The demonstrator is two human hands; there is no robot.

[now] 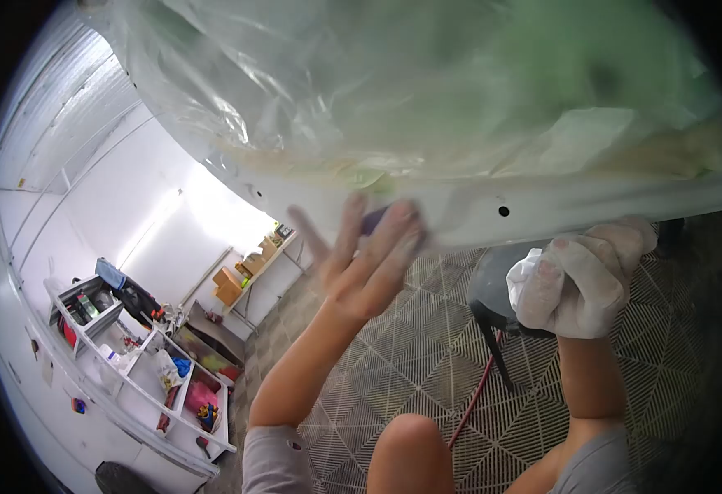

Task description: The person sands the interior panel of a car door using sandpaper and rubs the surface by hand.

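Note:
Above me stretches a white painted panel (460,206) with small dark holes, partly covered by clear plastic sheeting (361,90) and a strip of masking tape (451,165). My left hand (365,263) is bare, dusty and slightly blurred. Its fingers press a small purple pad (374,220) against the panel's lower part, with the outer finger held apart. My right hand (579,284) wears a whitish glove and is closed just below the panel's edge. Bright white crumpled material (524,276) shows beside its fingers; whether it is part of the glove or something held is unclear.
A dark grey stool (493,284) stands below the panel, with a red hose (472,395) along the patterned tile floor (418,354). To the left are a white shelf unit (142,358) full of supplies and a wall bench (266,267) with cardboard boxes.

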